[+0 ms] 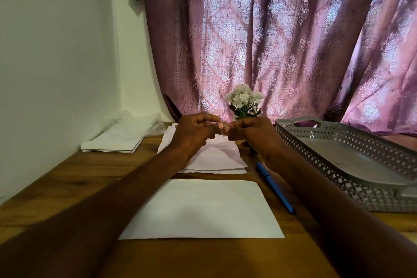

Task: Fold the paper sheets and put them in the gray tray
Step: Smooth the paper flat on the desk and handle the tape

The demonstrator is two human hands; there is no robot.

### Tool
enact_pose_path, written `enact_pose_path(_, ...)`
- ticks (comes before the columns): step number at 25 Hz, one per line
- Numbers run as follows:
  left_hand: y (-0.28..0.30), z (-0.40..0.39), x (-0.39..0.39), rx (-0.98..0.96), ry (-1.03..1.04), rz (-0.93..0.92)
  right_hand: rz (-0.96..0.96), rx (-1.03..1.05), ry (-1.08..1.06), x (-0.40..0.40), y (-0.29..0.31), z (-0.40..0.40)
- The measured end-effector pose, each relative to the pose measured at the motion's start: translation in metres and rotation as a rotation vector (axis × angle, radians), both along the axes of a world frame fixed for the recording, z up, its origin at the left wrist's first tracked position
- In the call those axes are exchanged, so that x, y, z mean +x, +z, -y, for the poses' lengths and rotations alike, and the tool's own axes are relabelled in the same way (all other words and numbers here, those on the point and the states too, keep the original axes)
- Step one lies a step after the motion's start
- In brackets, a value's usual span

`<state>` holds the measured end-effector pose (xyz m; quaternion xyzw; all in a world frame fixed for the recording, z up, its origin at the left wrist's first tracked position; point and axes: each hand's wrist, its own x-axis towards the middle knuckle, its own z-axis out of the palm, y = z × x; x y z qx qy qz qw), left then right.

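Note:
A white paper sheet (203, 207) lies flat on the wooden table (74, 176) close to me. Behind it sits a small stack of paper sheets (216, 161), some with print on them. My left hand (194, 135) and my right hand (252, 135) hover together above that stack. Their fingers are curled and the fingertips meet, and I see nothing plainly held between them. The gray perforated tray (352, 160) stands to the right, slightly tilted, with nothing visible inside it.
A blue pen (275, 187) lies between the papers and the tray. Small white flowers (244, 99) stand behind my hands. A pile of folded white material (117, 140) rests at the far left by the wall. A purple curtain (282, 40) hangs behind the table.

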<state>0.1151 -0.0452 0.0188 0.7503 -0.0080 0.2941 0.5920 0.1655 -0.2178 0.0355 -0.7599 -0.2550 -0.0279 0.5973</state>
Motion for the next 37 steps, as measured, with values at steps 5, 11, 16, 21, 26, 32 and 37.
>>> enact_pose_path(5,0.0,-0.001,0.0,-0.008,-0.025,0.01,-0.007,-0.005,0.04,-0.003,0.0,0.001)
enact_pose_path(11,0.004,0.0,-0.001,-0.047,-0.039,0.039,-0.016,0.117,0.138,-0.005,0.002,0.0)
enact_pose_path(16,0.007,-0.002,-0.005,-0.008,-0.036,0.047,-0.013,0.126,0.155,-0.007,0.002,0.001)
enact_pose_path(21,0.01,-0.003,-0.006,-0.016,-0.039,0.011,-0.016,0.138,0.125,-0.006,0.002,0.001)
enact_pose_path(26,0.01,-0.003,-0.004,-0.044,-0.029,0.005,0.0,0.11,0.096,-0.003,0.001,0.001)
enact_pose_path(32,0.013,-0.002,-0.005,-0.179,-0.111,-0.033,0.078,0.12,-0.027,-0.005,-0.002,0.0)
enact_pose_path(37,0.014,-0.017,-0.006,-0.274,-0.143,-0.054,0.001,0.177,0.011,-0.013,0.003,-0.004)
